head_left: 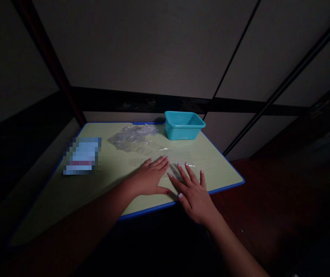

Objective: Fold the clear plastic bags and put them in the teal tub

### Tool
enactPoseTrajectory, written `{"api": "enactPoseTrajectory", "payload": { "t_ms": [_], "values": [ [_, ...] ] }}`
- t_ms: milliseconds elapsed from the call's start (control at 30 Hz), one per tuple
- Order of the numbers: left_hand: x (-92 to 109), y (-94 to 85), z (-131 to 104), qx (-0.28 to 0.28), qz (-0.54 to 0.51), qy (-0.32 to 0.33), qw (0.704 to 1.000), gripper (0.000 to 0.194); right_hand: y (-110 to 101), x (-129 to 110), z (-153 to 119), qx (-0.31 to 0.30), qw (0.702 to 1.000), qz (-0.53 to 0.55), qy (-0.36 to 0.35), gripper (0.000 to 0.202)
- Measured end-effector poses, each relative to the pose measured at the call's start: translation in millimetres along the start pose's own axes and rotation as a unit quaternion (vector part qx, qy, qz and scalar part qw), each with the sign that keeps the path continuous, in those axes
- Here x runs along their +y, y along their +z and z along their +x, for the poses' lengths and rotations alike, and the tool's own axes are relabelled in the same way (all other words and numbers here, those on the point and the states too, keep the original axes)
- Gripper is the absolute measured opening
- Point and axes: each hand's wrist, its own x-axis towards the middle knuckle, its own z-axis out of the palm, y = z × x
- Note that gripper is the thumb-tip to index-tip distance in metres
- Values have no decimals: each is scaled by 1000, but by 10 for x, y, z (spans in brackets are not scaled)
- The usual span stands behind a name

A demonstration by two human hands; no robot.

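A clear plastic bag lies flat on the table near its front edge, thin and hard to make out against the pale top. My left hand rests palm down with stretched fingers on the bag's left part. Beside it, my right hand has its fingers spread over the bag's right part. Both hands are open and hold nothing. Farther back sits a crumpled heap of clear plastic bags; whether it joins the flat bag I cannot tell.
A turquoise plastic basin stands at the table's back right corner. On the left lies a flat, pixelated object. The pale table has a blue rim, and cabinet panels rise right behind it.
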Motion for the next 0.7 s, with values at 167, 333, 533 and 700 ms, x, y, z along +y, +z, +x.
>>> {"api": "enactPoseTrajectory", "payload": {
  "t_ms": [167,333,533,700],
  "values": [
    [9,-17,-5,-3,2,-4,1000,104,43,51,-119,7,999,-3,32,55],
    [12,-9,-6,3,11,-12,1000,105,98,78,-257,22,998,-1,65,58],
    [11,-23,-18,14,14,-10,1000,108,159,95,-338,29,996,-3,88,59],
    [153,-113,-48,25,-10,90,996,93,185,88,-331,29,996,-10,83,61]
  ]
}}
